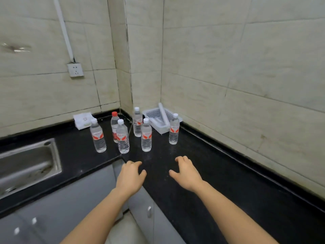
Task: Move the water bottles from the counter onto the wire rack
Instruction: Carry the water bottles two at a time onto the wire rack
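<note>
Several clear water bottles with red-and-white labels stand upright in the corner of the black counter (202,173). Nearest me are one with a white cap (122,137) and another (146,135); a third (98,136) stands to the left. One bottle (174,129) stands apart at the right, and a red-capped one (114,125) is behind. My left hand (131,176) and my right hand (187,171) hover over the counter just short of the bottles, fingers loosely curled, holding nothing. No wire rack is in view.
A white plastic basket (154,113) with a white tube in it sits in the corner behind the bottles. A tissue pack (82,119) lies at the back left. A steel sink (26,164) is set into the counter at the left. Grey cabinet doors (70,199) run below.
</note>
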